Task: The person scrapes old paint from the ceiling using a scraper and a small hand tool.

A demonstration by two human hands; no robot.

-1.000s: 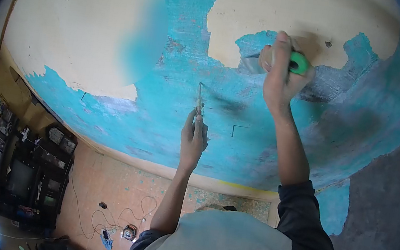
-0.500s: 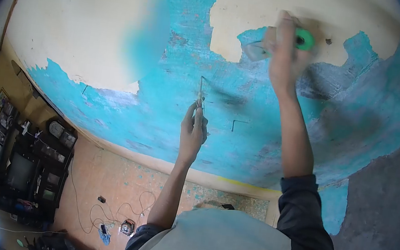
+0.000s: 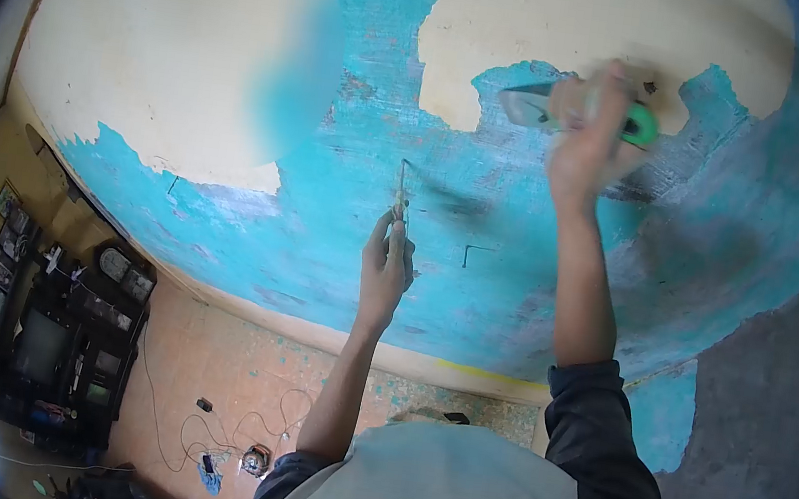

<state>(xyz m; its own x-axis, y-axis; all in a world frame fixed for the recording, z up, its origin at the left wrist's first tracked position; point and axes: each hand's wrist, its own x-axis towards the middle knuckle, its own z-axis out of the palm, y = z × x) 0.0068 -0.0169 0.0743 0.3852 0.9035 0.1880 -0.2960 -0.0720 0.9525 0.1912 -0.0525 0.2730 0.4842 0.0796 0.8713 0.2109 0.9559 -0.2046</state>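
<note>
My right hand point(image 3: 586, 138) is raised to the ceiling and grips a scraper with a green handle point(image 3: 638, 124); its metal blade point(image 3: 529, 105) lies against the edge where cream paint point(image 3: 212, 63) meets the turquoise layer point(image 3: 484, 220). My left hand point(image 3: 387, 268) is closed around the end of a thin metal hook point(image 3: 401, 184) that hangs from the ceiling. Both arms reach upward from dark sleeves.
The ceiling shows cream paint, exposed turquoise and bare grey plaster point(image 3: 759, 428) at the right. A second small hook point(image 3: 475, 252) sticks out of the ceiling. Far below are a dark shelf unit with a television point(image 3: 54, 345), cables point(image 3: 233, 440) and paint flakes on the orange floor.
My right hand has swung the scraper from up near the cream patch to the right and slightly down, its blade now pointing left. The left hand stays on the hook.
</note>
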